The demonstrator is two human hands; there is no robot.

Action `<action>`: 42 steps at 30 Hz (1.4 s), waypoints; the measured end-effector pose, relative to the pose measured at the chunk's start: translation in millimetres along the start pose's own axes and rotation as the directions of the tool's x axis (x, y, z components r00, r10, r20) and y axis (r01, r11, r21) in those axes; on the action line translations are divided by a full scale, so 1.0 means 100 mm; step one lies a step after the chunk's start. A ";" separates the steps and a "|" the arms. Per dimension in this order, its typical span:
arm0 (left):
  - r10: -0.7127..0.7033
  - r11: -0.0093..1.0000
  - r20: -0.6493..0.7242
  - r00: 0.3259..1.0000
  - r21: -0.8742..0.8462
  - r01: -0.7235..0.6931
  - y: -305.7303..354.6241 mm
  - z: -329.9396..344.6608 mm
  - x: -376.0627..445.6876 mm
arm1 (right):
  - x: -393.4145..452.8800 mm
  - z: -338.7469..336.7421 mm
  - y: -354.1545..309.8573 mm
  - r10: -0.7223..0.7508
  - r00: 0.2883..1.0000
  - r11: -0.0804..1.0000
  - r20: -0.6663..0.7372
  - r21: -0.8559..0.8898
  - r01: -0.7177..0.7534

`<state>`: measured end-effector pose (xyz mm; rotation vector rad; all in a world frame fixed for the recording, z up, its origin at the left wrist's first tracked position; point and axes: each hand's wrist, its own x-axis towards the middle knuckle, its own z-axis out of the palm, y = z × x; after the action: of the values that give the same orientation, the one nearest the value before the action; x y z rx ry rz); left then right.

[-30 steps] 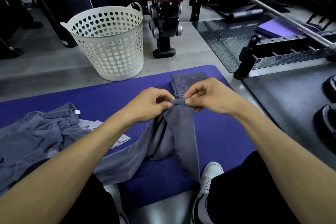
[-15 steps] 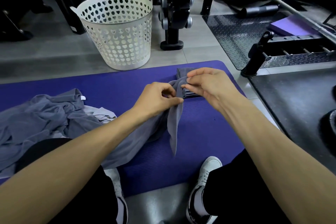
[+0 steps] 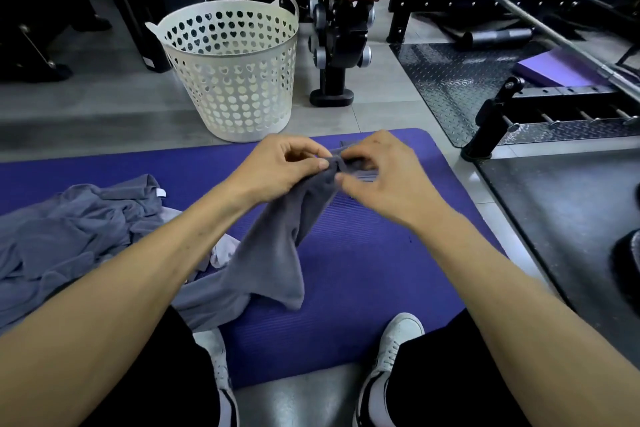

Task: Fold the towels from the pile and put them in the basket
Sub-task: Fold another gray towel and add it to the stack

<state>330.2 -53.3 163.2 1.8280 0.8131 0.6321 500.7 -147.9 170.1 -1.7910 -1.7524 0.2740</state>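
Towel (image 3: 277,253) number one, the grey one we are working on, hangs from our two hands above the purple mat (image 3: 363,270). Our left hand (image 3: 277,166) pinches its top edge between thumb and curled fingers, and our right hand (image 3: 377,177) pinches the same edge just beside it, so the two hands almost touch. The cloth drops from there in a loose fold toward our left knee, its lower end lying on the mat.

Behind our right hand we can see one folded dark towel (image 3: 360,175) on the mat, mostly hidden by the fingers. To our left lies the pile (image 3: 69,236) of crumpled grey towels, with a paler piece at its near edge; we cannot count the towels in it. One white basket (image 3: 235,80) with heart-shaped holes stands on the floor just past the far edge of the mat. We count two white shoes (image 3: 391,350) at the bottom.

Compared with half a second ago, our hands have drawn closer together on the edge, our right hand now covers more of the folded towel, and the hanging cloth has spread wider below our left hand. The basket and pile lie as before.
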 end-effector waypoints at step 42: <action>-0.328 0.743 0.155 0.932 0.651 0.153 -0.50 -0.40 -0.14 | 0.10 0.01 0.00 0.154 0.961 0.986 -0.231 0.095 -0.135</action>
<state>280.1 -27.3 130.3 2.2848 1.1515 -0.0916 501.2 -138.3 171.2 -1.8161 -1.4293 0.1765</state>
